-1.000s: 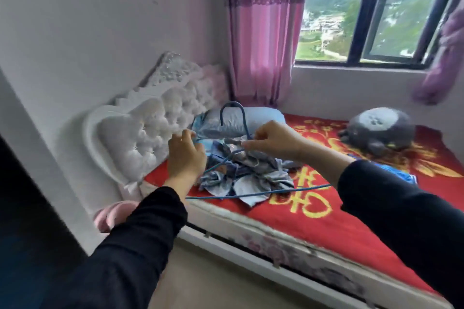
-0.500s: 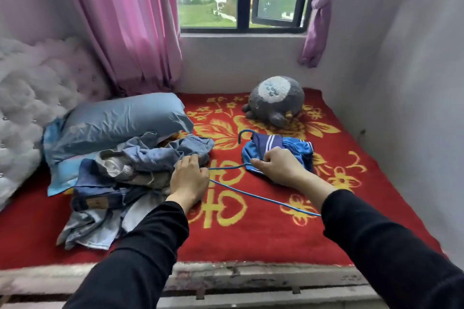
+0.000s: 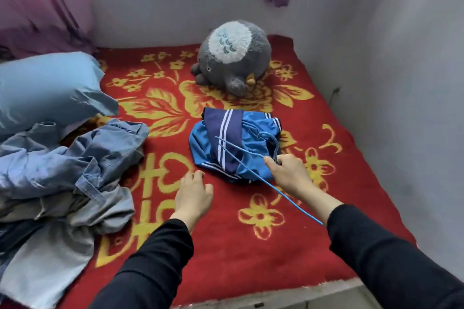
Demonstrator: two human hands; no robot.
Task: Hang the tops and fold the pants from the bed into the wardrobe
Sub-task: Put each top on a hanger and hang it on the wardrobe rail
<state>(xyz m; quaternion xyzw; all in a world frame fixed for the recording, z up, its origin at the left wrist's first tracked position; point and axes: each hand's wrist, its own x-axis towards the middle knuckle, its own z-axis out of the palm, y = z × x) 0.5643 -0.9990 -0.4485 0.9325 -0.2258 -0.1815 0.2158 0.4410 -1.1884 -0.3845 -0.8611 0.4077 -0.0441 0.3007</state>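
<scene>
At centre frame the blue striped garment [image 3: 227,142] lay bunched; the right hand [image 3: 288,174] pinched the hanger [image 3: 296,203] over it, the left hand [image 3: 193,195] relaxed, empty. Its wire would likely snag a crumpled fold.

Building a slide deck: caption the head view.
Right hand grips a blue hanger over a blue striped garment; left hand open beside it.

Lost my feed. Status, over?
Right hand grips hanger over blue garment. Left hand open, empty. Denim pile off to left.
</scene>
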